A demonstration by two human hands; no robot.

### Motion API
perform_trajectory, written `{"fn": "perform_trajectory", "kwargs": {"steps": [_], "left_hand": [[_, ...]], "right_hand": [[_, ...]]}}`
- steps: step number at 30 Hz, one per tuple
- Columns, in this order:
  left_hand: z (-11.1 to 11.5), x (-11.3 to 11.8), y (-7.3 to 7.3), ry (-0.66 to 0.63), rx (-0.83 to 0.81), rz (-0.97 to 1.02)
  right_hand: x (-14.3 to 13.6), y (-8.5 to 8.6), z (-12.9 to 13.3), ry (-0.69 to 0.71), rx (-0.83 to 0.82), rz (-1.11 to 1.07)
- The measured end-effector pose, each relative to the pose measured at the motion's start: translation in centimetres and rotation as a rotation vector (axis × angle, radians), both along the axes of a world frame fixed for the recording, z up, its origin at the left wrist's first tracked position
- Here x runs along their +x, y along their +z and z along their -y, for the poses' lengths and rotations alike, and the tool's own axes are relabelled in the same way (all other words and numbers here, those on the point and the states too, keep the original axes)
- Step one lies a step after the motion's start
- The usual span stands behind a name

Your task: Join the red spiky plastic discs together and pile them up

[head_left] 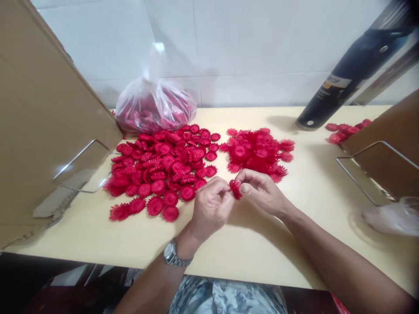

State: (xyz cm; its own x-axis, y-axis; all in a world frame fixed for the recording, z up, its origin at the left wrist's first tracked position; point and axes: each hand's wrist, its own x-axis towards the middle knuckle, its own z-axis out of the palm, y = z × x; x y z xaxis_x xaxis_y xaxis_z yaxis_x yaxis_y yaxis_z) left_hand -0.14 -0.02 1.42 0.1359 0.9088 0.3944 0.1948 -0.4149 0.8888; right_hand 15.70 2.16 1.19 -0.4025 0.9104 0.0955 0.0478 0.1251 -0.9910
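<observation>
Between my two hands, raised a little over the tabletop (258,261), is a small red toothed disc (235,189), just in front of the gap between two heaps, nearer the right one. My right hand (262,189) is nearly closed, with thumb and forefinger pinching the disc from its right side. My left hand (211,207) is curled in, its thumb and forefinger drawn together on the disc's left side; how much of it they grip I cannot tell, since the fingers hide it.

Beyond my left hand, a broad heap of red toothed discs (163,165) spreads across the left half of the tabletop, a few lying loose toward the front edge. Beyond my right hand sits a smaller red heap (253,150), toward the back edge. Against the wall (262,52), behind the broad heap, stands a knotted clear plastic bag (153,107) full of red pieces.

A dark bottle (334,89) stands near the back edge, looking slanted, with a few more red discs (347,131) to its right. Cardboard (49,109) rises along the left edge, and a brown panel (393,139) at the right, each with a bent wire near its foot. A metal-banded watch (169,252) circles my left wrist
</observation>
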Motion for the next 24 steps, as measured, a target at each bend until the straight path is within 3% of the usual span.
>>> {"fn": "perform_trajectory", "kwargs": {"steps": [3,5,8,11,13,15,19,21,24], "left_hand": [[0.1,0.0,0.2,-0.029,0.019,-0.01],[-0.1,-0.2,0.3,-0.061,-0.059,0.051],[-0.5,-0.5,0.0,-0.132,-0.227,0.239],[-0.8,-0.4,-0.6,-0.168,-0.339,0.397],[-0.8,0.0,-0.9,-0.177,-0.39,0.453],[-0.6,0.5,-1.1,-0.2,-0.435,0.481],[-0.5,1.2,-1.3,-0.191,-0.512,0.5],[-0.7,1.2,-1.3,-0.153,-0.551,0.531],[-1.0,0.9,-1.3,-0.101,-0.581,0.534]], "right_hand": [[0.1,-0.1,-0.2,0.049,-0.059,-0.073],[0.1,-0.1,-0.3,0.074,-0.11,-0.188],[0.1,0.0,-0.4,0.036,-0.141,-0.3],[-0.4,0.3,0.0,-0.047,-0.102,-0.224],[-0.8,0.4,0.3,-0.169,0.013,-0.069],[-1.1,0.3,0.6,-0.299,0.242,0.148],[-1.2,-0.4,0.6,-0.369,0.738,0.441],[-1.2,-0.6,0.4,-0.359,0.832,0.474],[-1.3,-0.4,0.2,-0.346,0.845,0.474]]}}
